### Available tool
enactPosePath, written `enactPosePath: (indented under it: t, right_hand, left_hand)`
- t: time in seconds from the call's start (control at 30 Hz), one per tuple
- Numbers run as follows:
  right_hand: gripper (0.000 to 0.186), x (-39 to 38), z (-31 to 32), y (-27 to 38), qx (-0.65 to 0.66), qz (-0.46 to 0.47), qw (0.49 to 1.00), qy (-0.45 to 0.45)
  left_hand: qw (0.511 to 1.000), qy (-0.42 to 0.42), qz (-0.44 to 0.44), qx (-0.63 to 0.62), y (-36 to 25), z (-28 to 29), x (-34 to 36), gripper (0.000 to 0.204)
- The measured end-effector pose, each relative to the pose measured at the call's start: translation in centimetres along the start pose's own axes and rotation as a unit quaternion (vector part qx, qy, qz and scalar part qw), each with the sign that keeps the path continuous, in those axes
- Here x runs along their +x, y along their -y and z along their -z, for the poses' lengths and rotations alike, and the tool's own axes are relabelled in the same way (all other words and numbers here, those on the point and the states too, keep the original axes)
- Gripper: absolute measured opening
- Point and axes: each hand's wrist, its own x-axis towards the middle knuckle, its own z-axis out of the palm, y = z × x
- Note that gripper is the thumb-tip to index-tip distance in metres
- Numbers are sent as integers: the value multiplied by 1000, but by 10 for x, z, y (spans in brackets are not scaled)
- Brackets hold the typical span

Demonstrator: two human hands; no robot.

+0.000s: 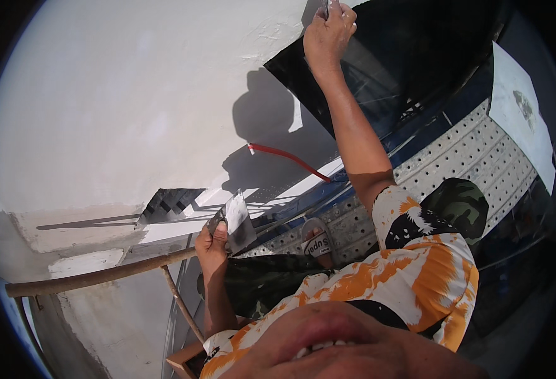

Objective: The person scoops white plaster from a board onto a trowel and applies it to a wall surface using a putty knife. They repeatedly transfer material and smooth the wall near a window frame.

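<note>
Smooth white wall (132, 95), sunlit, fills the left of the view. Near its lower part, the person's left hand (212, 245) grips a flat metal plate (242, 218) by one edge, thumb on top. Well apart from it, the right hand (329, 41) is raised beside a dark opening (410, 57), fingers closed on a small tool (326, 7) largely hidden at the upper edge; whether it touches the wall cannot be told. Judging by the surface, most of the white coat looks done; faint ridges near the opening and a beige patch (88, 222) at lower left seem left to smooth or cover. Farther out are a red strip (290, 158), a wooden pole (101, 275), a perforated metal plank (454, 155) and a smeared white board (505, 104).
</note>
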Motion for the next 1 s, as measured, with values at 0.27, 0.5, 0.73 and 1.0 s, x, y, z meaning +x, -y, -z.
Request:
enactPosePath:
  t: [0.27,0.5,0.73,1.0]
  right_hand:
    - [72,-79,-71,97,29,95,993,56]
    - [56,-160,-52,92,10,207,962,177]
    - [50,-65,-16,37,78,238,965,76]
    - [46,-89,-57,42,-56,456,887,45]
  left_hand:
    - [1000,3,14,-16,0,-14,-2,24]
    - [998,67,-6,1,4,-27,3,21]
    - [996,64,-49,-25,-3,-39,3,24]
    - [996,80,-22,-21,-11,-42,2,28]
